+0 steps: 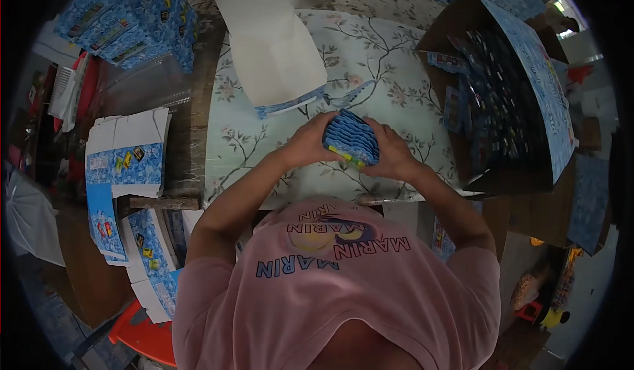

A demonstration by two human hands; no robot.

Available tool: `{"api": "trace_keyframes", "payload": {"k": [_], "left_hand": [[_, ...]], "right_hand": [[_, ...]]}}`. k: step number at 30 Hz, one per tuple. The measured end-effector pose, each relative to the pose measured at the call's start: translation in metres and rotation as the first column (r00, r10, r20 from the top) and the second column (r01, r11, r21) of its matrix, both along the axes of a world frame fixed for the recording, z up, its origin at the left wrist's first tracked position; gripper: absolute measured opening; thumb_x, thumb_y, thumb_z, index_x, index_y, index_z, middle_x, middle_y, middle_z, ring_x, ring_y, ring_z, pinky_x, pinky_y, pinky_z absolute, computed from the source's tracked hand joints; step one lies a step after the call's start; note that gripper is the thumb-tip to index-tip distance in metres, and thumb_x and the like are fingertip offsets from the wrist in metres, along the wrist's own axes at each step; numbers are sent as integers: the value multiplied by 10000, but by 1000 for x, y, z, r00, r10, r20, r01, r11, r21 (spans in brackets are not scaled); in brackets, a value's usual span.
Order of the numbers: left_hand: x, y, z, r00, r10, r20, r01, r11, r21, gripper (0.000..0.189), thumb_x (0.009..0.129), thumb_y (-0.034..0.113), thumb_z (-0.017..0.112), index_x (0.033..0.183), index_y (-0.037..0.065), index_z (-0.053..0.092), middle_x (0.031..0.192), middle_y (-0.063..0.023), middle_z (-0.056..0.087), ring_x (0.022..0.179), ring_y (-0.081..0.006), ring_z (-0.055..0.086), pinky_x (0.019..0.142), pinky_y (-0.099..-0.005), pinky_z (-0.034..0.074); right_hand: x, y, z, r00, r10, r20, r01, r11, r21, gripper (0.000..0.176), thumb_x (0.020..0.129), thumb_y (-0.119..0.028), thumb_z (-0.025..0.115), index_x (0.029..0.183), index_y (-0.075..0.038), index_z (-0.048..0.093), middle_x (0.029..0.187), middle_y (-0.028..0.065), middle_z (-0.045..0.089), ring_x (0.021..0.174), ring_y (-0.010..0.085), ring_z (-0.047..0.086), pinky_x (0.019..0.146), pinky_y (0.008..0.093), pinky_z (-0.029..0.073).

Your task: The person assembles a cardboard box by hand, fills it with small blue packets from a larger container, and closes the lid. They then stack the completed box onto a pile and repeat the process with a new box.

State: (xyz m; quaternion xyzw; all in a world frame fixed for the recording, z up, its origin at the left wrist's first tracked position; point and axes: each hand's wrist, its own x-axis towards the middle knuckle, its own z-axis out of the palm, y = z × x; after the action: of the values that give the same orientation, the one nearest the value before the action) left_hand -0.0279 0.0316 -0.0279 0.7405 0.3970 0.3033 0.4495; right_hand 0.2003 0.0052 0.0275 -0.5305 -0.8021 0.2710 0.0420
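A stack of blue packets (351,137) with yellow-green edges is held over the table, squeezed between my two hands. My left hand (309,140) is closed round its left side, and my right hand (394,150) is closed round its right side. Just beyond the stack, an open white box (281,66) with a blue printed edge lies on the flowered tablecloth (257,132). A blue strip (360,94) rests on the cloth between the box and my right hand.
At the right stands a large open carton (561,106) holding many dark packets (485,99). Flat printed box blanks (129,158) lie at the left. Blue printed boxes (125,23) are stacked at the back left. An orange-red stool (142,333) is at the lower left.
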Motion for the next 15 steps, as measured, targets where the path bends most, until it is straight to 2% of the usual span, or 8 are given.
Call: {"api": "trace_keyframes", "payload": {"k": [2,4,6,8,10,11,13,15], "left_hand": [[-7,-7,18,997,-48,-56,56,985,163,891,568,237,814,1292,35,334,1199,-188,467,1091,-347,483,936,-374,397],[-19,-8,59,996,-24,-88,39,983,180,862,570,216,807,1282,41,354,1183,-187,473,1082,-341,488,922,-377,405],[-39,1,94,990,78,-119,-25,920,390,824,573,181,800,1267,44,378,1162,-177,486,1078,-330,493,913,-377,408],[-65,17,128,972,201,-119,-124,876,467,814,564,154,803,1258,42,392,1143,-157,501,1063,-321,506,896,-372,421],[-95,40,139,938,326,-119,-212,810,546,847,554,142,812,1274,41,377,1152,-147,504,1063,-312,515,890,-367,430],[-106,51,140,931,360,-65,-267,790,552,858,560,139,814,1285,44,367,1169,-149,498,1083,-305,512,899,-366,431],[-121,69,131,907,412,-85,-309,789,530,866,565,142,815,1293,37,357,1189,-156,491,1095,-306,507,908,-366,428],[-133,80,109,879,467,-97,-362,786,501,875,569,144,815,1300,30,348,1208,-163,484,1108,-306,503,917,-366,425]], "right_hand": [[-2,-6,10,997,35,-63,-31,998,57,1001,558,-240,782,1366,-109,206,1120,224,455,1006,380,490,865,435,409],[-10,0,22,990,56,-126,-43,994,103,999,555,-233,780,1364,-104,208,1124,228,452,1010,380,490,869,434,407],[-27,24,44,964,195,-183,-127,935,330,989,550,-217,774,1358,-98,218,1148,229,441,1039,378,476,882,436,401],[-55,62,68,940,288,-182,-184,879,439,967,556,-212,765,1353,-99,229,1166,220,436,1058,379,461,897,440,390],[-87,104,80,914,353,-201,-216,842,494,956,564,-213,761,1353,-111,232,1168,216,437,1059,380,459,901,442,387],[-104,122,83,907,377,-189,-235,824,515,949,569,-215,758,1354,-128,232,1170,218,436,1060,378,459,906,443,384],[-123,149,82,894,410,-179,-255,795,550,942,575,-216,754,1355,-146,232,1173,220,435,1061,376,458,911,444,380],[-137,171,59,892,426,-153,-308,820,483,928,589,-216,751,1356,-172,231,1148,208,453,1042,371,476,888,438,402]]}}
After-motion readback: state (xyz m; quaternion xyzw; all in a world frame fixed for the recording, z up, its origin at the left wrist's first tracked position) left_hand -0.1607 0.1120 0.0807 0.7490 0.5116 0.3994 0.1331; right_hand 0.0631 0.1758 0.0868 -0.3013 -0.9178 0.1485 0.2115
